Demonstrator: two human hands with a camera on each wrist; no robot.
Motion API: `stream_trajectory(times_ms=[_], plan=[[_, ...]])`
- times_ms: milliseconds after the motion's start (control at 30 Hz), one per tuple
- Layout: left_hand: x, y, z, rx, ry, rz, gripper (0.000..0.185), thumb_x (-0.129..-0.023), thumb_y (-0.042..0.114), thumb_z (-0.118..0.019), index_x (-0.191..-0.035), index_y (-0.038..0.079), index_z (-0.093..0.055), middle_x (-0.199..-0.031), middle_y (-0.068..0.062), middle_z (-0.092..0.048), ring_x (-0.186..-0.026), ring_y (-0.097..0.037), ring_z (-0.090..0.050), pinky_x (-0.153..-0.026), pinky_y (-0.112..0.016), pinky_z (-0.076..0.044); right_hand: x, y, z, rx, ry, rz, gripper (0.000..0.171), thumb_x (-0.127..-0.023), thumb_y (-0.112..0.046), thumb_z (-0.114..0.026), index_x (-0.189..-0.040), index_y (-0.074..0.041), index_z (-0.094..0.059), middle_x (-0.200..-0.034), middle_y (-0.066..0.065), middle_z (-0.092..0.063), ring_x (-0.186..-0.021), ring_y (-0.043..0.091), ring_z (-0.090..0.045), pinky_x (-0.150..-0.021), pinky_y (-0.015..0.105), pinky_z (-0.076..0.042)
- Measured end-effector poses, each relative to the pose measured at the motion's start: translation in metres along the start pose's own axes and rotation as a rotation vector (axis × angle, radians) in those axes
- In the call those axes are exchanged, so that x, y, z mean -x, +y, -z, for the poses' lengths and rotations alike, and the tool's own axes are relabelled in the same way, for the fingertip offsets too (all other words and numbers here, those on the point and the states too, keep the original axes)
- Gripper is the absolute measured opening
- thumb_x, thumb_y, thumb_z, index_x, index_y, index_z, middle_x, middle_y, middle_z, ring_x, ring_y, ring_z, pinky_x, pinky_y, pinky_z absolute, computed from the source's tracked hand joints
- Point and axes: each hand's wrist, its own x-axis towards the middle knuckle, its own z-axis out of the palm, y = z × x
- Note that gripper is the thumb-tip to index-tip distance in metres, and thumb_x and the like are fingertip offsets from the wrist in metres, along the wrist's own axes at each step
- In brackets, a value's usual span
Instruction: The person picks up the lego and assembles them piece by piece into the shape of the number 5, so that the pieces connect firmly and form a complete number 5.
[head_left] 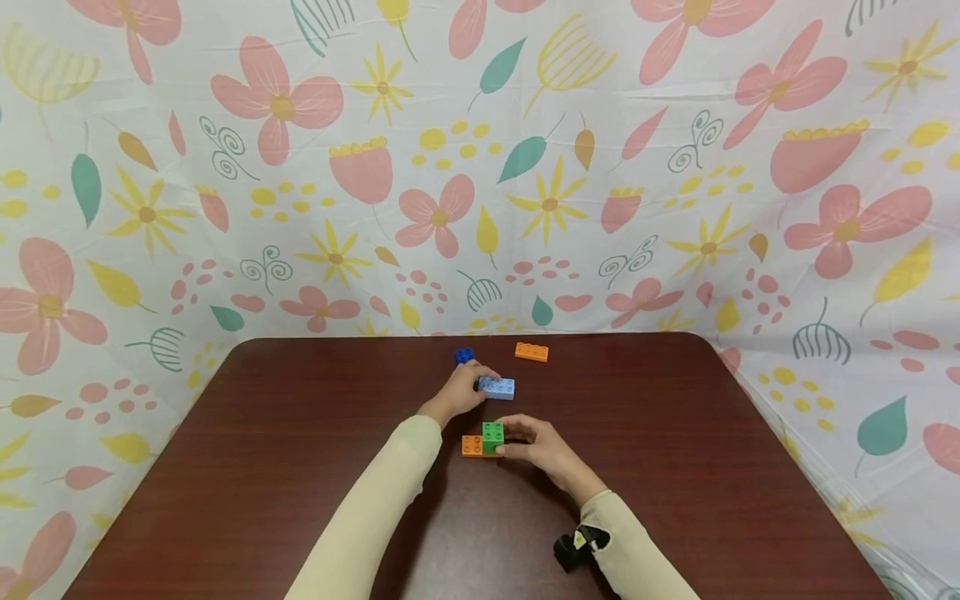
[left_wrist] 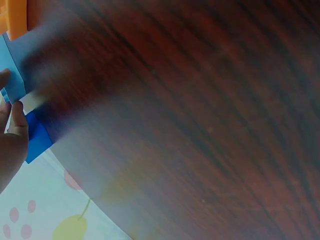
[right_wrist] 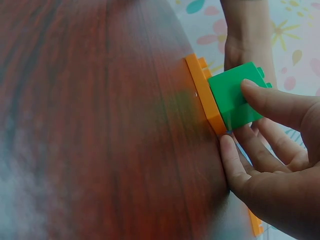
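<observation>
Cream sleeves (head_left: 367, 512) overhang the worktop (head_left: 300, 450), where the right hand (head_left: 543, 452) pinches the green brick (head_left: 492, 433), apparently to steady it on its orange base (head_left: 472, 447), while the left hand (head_left: 461, 390) grips the light-blue brick (head_left: 499, 388) beyond.

The head view looks forward and down from well back, taking in the desk (head_left: 300, 475), the left hand (head_left: 459, 392), the right hand (head_left: 546, 450) and the floral cloth (head_left: 465, 275) behind. The left wrist view sits close and tilted, mostly facing desk, the light blue brick (left_wrist: 14, 82) at its left edge. The right wrist view shows the green brick (right_wrist: 231, 100) close up, from the side; the head view shares both bricks.
</observation>
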Motion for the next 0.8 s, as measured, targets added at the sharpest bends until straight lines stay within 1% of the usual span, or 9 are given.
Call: stream_trajectory(times_ms=[133,367,533,800], plan=[[0.0009,-0.002,-0.0008,0.021,0.014,-0.01,0.033,-0.091,0.003,-0.064,-0.122,0.012,-0.065,-0.12,-0.01,-0.054,-0.114,-0.027,-0.051,-0.096,-0.042,-0.046,-0.0003,0.0007,0.0001,0.0,0.001,0.0,0.044,-0.086,-0.008,-0.071,-0.127,0.0,-0.057,-0.122,0.016,-0.059,-0.113,0.03,-0.055,-0.085,0.033,-0.052],[0.0011,-0.007,-0.0032,0.047,0.027,-0.011,0.032,-0.091,0.003,-0.065,-0.122,0.012,-0.065,-0.115,-0.008,-0.054,-0.105,-0.023,-0.054,-0.09,-0.037,-0.049,0.0,0.0004,0.0003,0.003,0.0,0.001,0.044,-0.086,-0.01,-0.072,-0.127,0.0,-0.057,-0.122,0.016,-0.06,-0.113,0.029,-0.055,-0.085,0.033,-0.052],[0.0032,-0.0068,-0.0011,0.082,0.042,-0.005,0.033,-0.09,0.002,-0.065,-0.121,0.012,-0.066,-0.113,-0.008,-0.053,-0.103,-0.024,-0.055,-0.088,-0.038,-0.05,0.0006,0.0,0.0001,0.0,-0.003,-0.003,0.045,-0.087,-0.009,-0.071,-0.128,0.0,-0.056,-0.123,0.016,-0.059,-0.114,0.03,-0.054,-0.086,0.033,-0.052],[0.0045,-0.0097,0.0017,0.106,0.038,-0.008,0.034,-0.09,0.003,-0.066,-0.122,0.011,-0.065,-0.113,-0.008,-0.052,-0.108,-0.025,-0.056,-0.089,-0.037,-0.051,-0.0004,0.0003,0.0008,0.004,-0.001,-0.013,0.045,-0.088,-0.01,-0.07,-0.129,0.0,-0.055,-0.124,0.016,-0.058,-0.114,0.03,-0.054,-0.086,0.034,-0.051]])
